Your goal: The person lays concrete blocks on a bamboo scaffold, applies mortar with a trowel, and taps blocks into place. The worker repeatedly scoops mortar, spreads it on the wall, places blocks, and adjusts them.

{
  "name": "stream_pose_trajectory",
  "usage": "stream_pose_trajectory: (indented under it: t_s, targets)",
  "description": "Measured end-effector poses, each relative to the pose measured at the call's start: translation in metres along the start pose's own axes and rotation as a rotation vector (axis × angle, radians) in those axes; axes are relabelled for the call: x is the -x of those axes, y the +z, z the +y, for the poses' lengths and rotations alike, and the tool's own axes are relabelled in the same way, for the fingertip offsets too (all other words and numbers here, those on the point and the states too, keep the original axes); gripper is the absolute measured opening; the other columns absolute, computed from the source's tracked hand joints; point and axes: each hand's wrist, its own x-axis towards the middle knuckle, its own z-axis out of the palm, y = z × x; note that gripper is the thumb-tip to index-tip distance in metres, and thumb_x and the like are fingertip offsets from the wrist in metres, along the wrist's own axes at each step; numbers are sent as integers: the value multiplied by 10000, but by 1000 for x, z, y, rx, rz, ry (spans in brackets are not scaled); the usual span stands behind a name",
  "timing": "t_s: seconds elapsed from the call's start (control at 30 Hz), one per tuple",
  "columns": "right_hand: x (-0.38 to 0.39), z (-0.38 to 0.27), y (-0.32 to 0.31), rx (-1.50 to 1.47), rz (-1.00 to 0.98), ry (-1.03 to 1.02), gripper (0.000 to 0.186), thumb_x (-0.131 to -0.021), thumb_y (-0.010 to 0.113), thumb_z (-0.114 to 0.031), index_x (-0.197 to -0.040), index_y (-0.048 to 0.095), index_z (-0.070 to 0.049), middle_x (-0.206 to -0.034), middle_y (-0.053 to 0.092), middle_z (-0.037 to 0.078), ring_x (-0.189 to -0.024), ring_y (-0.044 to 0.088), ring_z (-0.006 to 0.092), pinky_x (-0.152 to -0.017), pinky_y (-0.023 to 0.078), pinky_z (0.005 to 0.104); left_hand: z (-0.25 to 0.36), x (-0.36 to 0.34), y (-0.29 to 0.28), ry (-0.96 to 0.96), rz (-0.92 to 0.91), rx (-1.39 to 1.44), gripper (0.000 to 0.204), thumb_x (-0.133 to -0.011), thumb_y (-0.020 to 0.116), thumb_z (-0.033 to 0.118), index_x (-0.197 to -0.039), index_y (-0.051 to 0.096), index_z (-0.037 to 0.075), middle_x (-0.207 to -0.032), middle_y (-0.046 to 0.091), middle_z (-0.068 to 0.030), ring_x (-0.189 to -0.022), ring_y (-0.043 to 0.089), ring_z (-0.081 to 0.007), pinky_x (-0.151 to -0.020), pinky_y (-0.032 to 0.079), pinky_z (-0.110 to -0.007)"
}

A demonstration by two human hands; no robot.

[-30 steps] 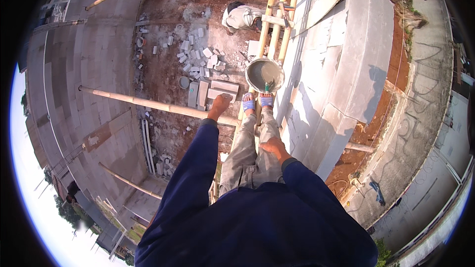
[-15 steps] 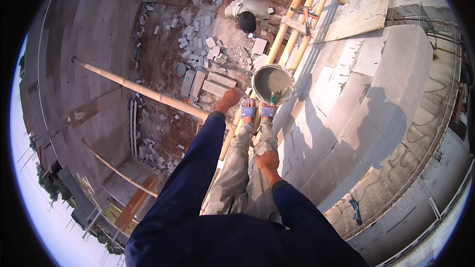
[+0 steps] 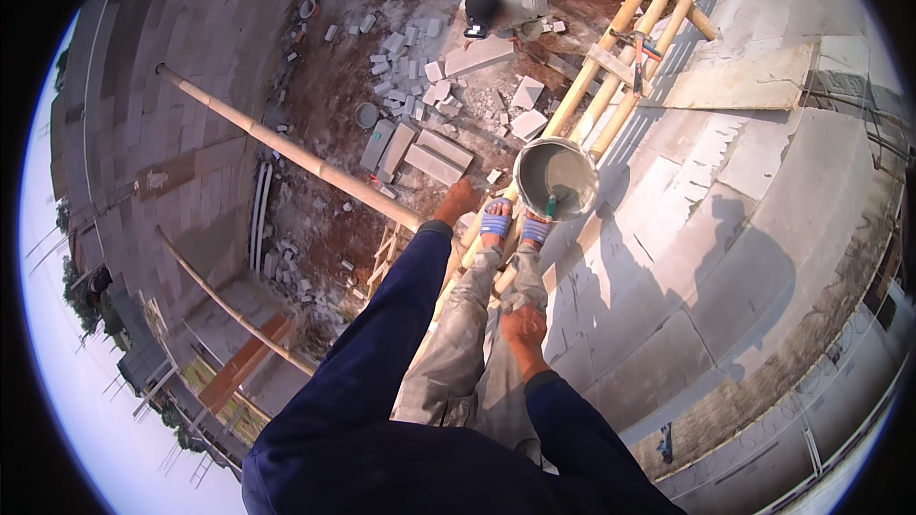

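Note:
My left hand point(image 3: 456, 202), fingers curled, is out past my left knee near a long bamboo pole point(image 3: 324, 170); whatever it holds, if anything, is hidden. My right hand point(image 3: 523, 329) is closed low by my right trouser leg, its palm hidden. My feet, in blue striped sandals point(image 3: 494, 223), stand on bamboo poles point(image 3: 615, 24). Just beyond my toes sits a round bucket point(image 3: 570, 172) of grey mortar, a green-handled tool point(image 3: 551, 207) inside. Farther along, a hammer with an orange handle point(image 3: 651, 50) lies by a wooden crosspiece point(image 3: 607, 59).
A pale block wall point(image 3: 687, 248) runs along my right, with a board point(image 3: 730, 76) on it. Below left, broken blocks point(image 3: 401, 57) and long slabs point(image 3: 437, 158) lie on the dirt. A co-worker point(image 3: 496, 10) crouches there. Another block wall point(image 3: 153, 114) stands left.
My view has swung, so the bucket and poles shift rightward. My right hand has dropped lower along my leg. The co-worker below has bent into a different posture.

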Motion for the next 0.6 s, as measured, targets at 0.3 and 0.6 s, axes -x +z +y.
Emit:
stream_pose_trajectory:
  t_s: [0.3, 0.6]
  targets:
    - [-7, 3, 8, 1, -25, -25, 667, -790, 746, -440, -1228, 646, 53, -960, 769, 147, -939, 751, 319, -812, 591, 421, -9, -14, 2, 93, 133, 20, 537, -903, 726, 360, -1342, 637, 64, -1103, 725, -301, -1148, 670, -456, -1001, 531, -506]
    - [-2, 0, -12, -119, 14, -83, 569, -849, 692, -402, -1206, 655, 39, -1016, 739, 224, -977, 729, 389, -862, 583, 467, 23, -18, -10, 87, 204, -45, 845, -843, 732, 236, -1551, 346, -13, -1457, 537, -293, -1293, 565, -456, -1065, 484, -532]
